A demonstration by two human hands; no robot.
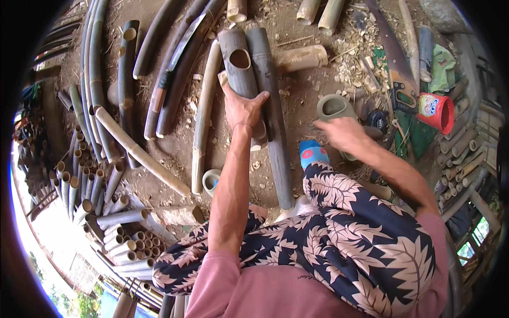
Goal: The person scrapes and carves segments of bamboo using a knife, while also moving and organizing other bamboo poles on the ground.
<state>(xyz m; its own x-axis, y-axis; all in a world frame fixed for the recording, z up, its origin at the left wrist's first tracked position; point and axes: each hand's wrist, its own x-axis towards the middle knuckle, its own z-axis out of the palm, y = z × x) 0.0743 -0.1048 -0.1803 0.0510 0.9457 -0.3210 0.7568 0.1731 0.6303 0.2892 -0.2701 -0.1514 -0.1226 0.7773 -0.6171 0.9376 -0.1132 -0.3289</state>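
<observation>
Head view: left hand (244, 108) clamped round the holed bamboo tube (243, 79), right beside a longer pole (277, 153)! Right hand (345, 133) was by a hollow ring (349, 108), grip impossible to tell. Seemingly a steadying step; the next move likely called for a firm hold.

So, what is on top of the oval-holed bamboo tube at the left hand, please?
The left hand lies across the middle of the bamboo tube, below its uncovered oval hole. The surface beneath the hand cannot be seen.
</observation>
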